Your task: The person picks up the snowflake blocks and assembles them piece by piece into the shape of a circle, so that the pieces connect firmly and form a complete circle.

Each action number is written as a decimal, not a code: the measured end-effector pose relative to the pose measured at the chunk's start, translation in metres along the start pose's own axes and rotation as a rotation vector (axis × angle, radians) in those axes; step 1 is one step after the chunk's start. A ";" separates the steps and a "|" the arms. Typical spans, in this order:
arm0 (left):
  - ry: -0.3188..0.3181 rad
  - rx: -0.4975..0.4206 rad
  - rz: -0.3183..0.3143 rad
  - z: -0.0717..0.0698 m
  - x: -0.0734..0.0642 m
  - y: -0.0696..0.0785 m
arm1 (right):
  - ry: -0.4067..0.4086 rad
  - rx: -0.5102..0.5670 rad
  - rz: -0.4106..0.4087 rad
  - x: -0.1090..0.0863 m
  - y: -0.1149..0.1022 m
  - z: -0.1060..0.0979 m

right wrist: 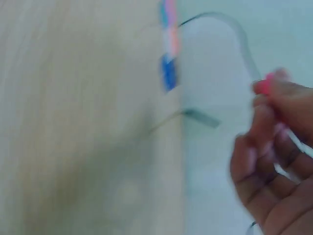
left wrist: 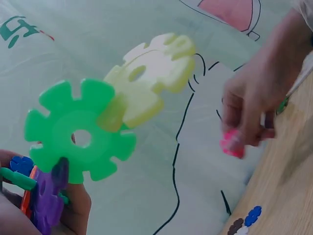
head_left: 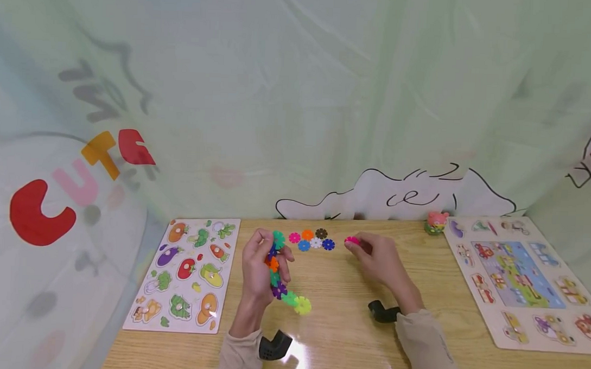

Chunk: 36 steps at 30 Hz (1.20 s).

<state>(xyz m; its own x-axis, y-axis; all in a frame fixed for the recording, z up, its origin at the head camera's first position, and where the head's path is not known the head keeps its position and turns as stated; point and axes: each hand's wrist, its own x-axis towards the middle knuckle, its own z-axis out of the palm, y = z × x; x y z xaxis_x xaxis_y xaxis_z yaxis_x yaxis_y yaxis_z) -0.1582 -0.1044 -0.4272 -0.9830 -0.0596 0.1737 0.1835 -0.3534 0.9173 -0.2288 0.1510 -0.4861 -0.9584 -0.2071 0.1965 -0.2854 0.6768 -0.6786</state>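
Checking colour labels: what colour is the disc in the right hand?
The disc is bright pink; shows best in the left wrist view.

Discs (head_left: pixel 315 243) on table (head_left: pixel 349 333) between left board (head_left: pixel 183 327) and right board (head_left: pixel 496 317).

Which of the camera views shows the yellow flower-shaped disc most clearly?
The left wrist view: there the yellow disc is large and close, with its centre hole and notches visible. The head view shows it small, at the end of the chain in the left hand. The right wrist view does not show it.
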 end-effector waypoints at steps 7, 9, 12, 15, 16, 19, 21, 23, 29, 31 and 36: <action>-0.068 0.114 -0.005 0.009 -0.008 0.010 | 0.132 0.247 -0.243 -0.013 -0.056 -0.009; -0.094 0.151 0.001 0.011 -0.009 0.012 | 0.164 0.320 -0.306 -0.018 -0.068 -0.010; -0.138 0.189 0.010 0.013 -0.011 0.015 | 0.186 0.444 -0.359 -0.025 -0.081 -0.010; -0.177 0.204 0.020 0.014 -0.013 0.017 | 0.183 0.531 -0.380 -0.030 -0.090 -0.011; -0.187 0.206 0.023 0.014 -0.014 0.017 | 0.175 0.550 -0.387 -0.032 -0.092 -0.011; -0.207 0.203 0.026 0.015 -0.015 0.018 | 0.151 0.571 -0.421 -0.034 -0.096 -0.011; -0.212 0.199 0.024 0.015 -0.015 0.017 | 0.141 0.566 -0.443 -0.034 -0.098 -0.011; -0.214 0.197 0.024 0.016 -0.016 0.017 | 0.145 0.554 -0.461 -0.034 -0.099 -0.011; -0.213 0.201 0.024 0.018 -0.017 0.020 | 0.190 0.482 -0.505 -0.033 -0.101 -0.012; -0.219 0.200 0.030 0.018 -0.017 0.021 | 0.201 0.440 -0.513 -0.034 -0.103 -0.014; -0.230 0.206 0.043 0.020 -0.019 0.023 | 0.235 0.353 -0.542 -0.037 -0.106 -0.016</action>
<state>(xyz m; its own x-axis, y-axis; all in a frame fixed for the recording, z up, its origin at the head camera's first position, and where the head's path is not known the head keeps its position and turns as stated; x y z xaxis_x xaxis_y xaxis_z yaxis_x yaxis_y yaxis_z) -0.1354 -0.0921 -0.4025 -0.9512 0.1503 0.2693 0.2459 -0.1574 0.9564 -0.1631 0.0977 -0.4101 -0.6684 -0.2655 0.6948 -0.7438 0.2418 -0.6232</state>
